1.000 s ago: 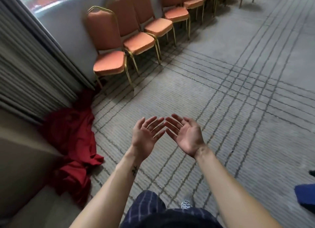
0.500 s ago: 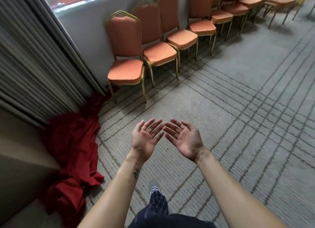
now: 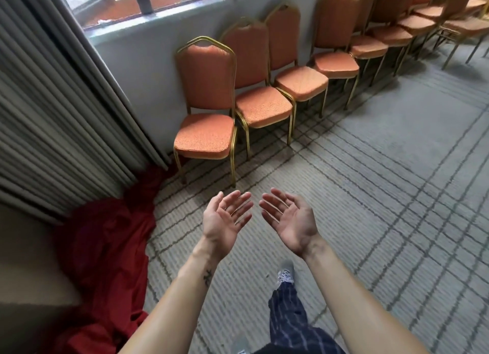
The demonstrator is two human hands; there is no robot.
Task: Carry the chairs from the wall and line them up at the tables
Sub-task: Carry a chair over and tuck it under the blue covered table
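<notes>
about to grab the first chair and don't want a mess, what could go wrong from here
The red cloth lies bunched beside the nearest chair, close to its legs; a foot or a chair leg could snag in it. The nearest chair stands tight against the next chair, so lifting it crooked might hook the frames and drag that one along. The curtain hangs close by and could catch the chair's back.
</notes>
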